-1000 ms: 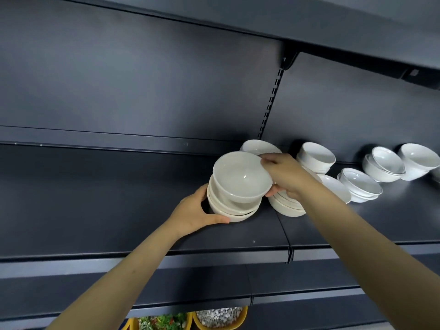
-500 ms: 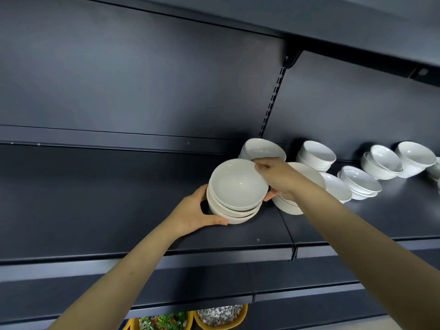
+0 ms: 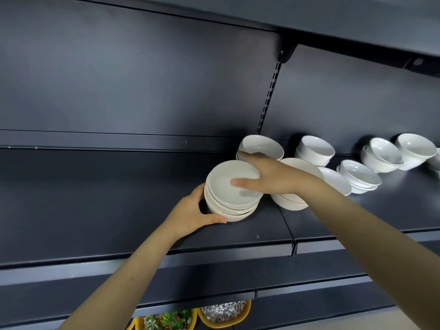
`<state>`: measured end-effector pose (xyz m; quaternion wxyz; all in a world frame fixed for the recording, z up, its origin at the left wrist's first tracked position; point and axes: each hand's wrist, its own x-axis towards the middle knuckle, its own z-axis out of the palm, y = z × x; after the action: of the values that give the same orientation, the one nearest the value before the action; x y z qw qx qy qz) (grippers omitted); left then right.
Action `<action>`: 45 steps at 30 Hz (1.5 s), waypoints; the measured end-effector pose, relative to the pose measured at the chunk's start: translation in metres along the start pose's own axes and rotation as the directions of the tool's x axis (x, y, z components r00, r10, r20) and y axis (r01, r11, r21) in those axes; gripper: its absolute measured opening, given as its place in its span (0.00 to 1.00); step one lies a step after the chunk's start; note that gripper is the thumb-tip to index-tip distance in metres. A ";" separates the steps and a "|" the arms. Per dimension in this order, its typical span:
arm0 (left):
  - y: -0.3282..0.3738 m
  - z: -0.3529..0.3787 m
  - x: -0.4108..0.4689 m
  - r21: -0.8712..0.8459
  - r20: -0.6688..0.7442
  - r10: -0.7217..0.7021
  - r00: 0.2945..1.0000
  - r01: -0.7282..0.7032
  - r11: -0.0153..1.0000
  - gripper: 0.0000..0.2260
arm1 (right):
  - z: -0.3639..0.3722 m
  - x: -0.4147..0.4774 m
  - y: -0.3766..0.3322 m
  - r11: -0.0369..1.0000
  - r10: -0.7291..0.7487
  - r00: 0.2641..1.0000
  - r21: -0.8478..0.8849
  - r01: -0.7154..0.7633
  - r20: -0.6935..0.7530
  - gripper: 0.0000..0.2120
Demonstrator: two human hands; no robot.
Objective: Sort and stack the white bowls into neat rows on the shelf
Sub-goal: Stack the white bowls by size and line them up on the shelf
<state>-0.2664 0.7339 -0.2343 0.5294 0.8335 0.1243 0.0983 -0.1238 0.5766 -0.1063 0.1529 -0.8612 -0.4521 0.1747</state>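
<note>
Yellow tub of pale pebbles (image 3: 246, 314) beside yellow tub of greenery (image 3: 194, 318), bottom edge.

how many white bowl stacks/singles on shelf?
9 white ceramic groups: left stack gripped by left hand; rear bowl; middle stack behind right hand; shallow bowl; back stack; front stack; tilted stack; far bowl; edge sliver. Others maybe hidden.

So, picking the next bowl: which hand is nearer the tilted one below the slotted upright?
Right. The right hand sits just in front of the tilted bowl; the left hand holds the front stack, farther forward.
</note>
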 end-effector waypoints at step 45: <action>0.010 -0.062 0.081 0.249 -0.022 -0.163 0.986 0.163 0.955 0.52 | -0.024 0.111 -0.014 0.905 -0.012 0.993 -0.420 0.061 0.120 0.52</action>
<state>-0.2063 0.8084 -0.1962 0.4264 0.8804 0.2041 0.0383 -0.0651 0.6740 -0.0968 -0.0601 -0.8538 -0.5032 0.1188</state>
